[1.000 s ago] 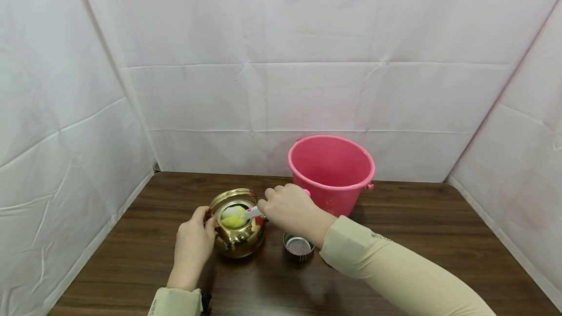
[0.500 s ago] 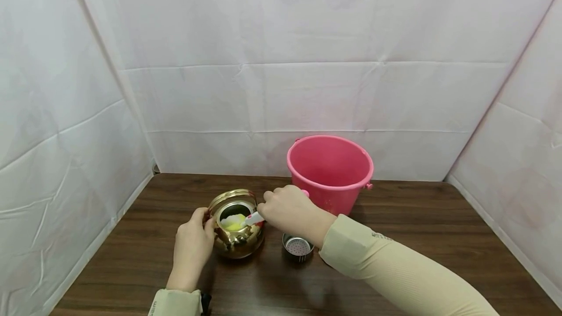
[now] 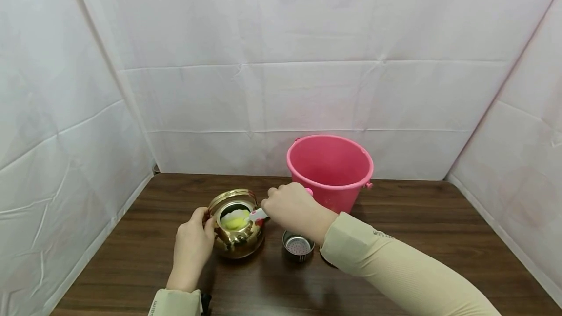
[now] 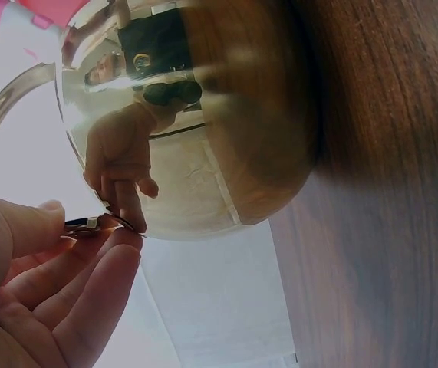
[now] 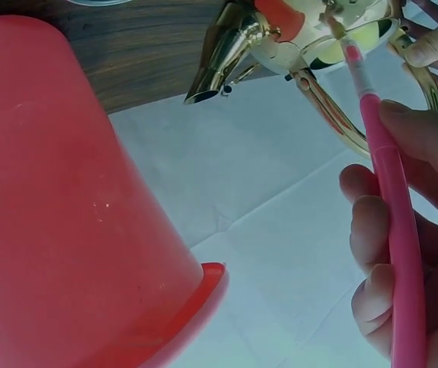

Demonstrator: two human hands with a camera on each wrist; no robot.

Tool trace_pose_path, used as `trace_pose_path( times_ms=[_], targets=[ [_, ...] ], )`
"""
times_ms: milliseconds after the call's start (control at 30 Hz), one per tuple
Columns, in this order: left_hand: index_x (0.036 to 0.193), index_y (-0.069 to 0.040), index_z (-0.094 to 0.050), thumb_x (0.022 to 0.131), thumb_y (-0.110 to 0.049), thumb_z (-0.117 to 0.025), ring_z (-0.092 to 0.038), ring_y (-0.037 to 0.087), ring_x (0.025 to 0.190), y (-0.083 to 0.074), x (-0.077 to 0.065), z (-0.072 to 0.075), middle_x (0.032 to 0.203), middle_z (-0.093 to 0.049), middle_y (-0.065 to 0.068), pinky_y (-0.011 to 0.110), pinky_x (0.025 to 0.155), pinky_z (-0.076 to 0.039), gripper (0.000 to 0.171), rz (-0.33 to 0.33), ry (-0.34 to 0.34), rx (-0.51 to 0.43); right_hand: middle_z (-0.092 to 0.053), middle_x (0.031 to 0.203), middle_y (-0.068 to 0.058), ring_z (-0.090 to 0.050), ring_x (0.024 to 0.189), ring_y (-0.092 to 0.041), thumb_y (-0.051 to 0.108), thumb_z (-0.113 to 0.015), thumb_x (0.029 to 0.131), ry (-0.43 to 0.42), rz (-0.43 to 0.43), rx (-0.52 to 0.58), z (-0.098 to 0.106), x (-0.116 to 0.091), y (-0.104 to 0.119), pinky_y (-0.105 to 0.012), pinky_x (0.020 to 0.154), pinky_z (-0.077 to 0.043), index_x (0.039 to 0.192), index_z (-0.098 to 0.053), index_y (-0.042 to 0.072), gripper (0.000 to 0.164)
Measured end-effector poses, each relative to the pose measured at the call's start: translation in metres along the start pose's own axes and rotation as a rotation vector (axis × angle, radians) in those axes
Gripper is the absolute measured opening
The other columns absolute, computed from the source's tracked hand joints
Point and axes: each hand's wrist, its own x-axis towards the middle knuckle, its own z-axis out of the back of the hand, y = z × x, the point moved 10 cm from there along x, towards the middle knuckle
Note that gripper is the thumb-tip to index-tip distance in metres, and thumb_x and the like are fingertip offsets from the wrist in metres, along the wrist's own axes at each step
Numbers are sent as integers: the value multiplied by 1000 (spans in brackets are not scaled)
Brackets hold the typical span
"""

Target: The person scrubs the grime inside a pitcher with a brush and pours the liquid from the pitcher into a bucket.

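Kettle [image 3: 237, 245] is being pinched at handle [image 3: 237, 192] by left hand [image 3: 193, 243], thumb-to-finger; brush [image 5: 392, 184], head [image 3: 234, 219] inside kettle, is being gripped by right hand [image 3: 291, 208], fingers curled.

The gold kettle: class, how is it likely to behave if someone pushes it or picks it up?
The gold kettle may feel slippery on its body, which is polished enough to mirror the left hand. Its metallic-looking walls are probably stiff, keeping their shape when gripped. Its rounded sides suggest it might rock if pushed high up.
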Motion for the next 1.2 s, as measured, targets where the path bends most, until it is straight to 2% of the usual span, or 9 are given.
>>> trace_pose_path(
  times_ms=[333,867,1200],
  targets=[
    [106,3,-59,91,-7,-58,-65,36,65,-1,1,0,87,-69,26,47,55,-49,18,6,27,5,-64,80,0,-60,66,-17,15,-69,84,-4,-42,66,0,0,-6,-31,45,-47,96,-71,21,13],
    [107,1,-59,91,-8,-60,-65,43,71,-1,-1,-1,89,-69,26,53,57,-49,19,1,4,15,-61,76,0,-59,64,-17,13,-68,84,-46,-67,48,-4,0,-9,-32,44,-48,93,-70,21,12],
    [107,1,-60,90,-8,-60,-65,44,73,-3,-2,0,89,-69,25,54,60,-49,19,1,-8,5,-61,76,0,-60,65,-17,11,-69,84,-102,-45,32,-4,1,-8,-30,49,-49,91,-67,18,10]
  ],
)
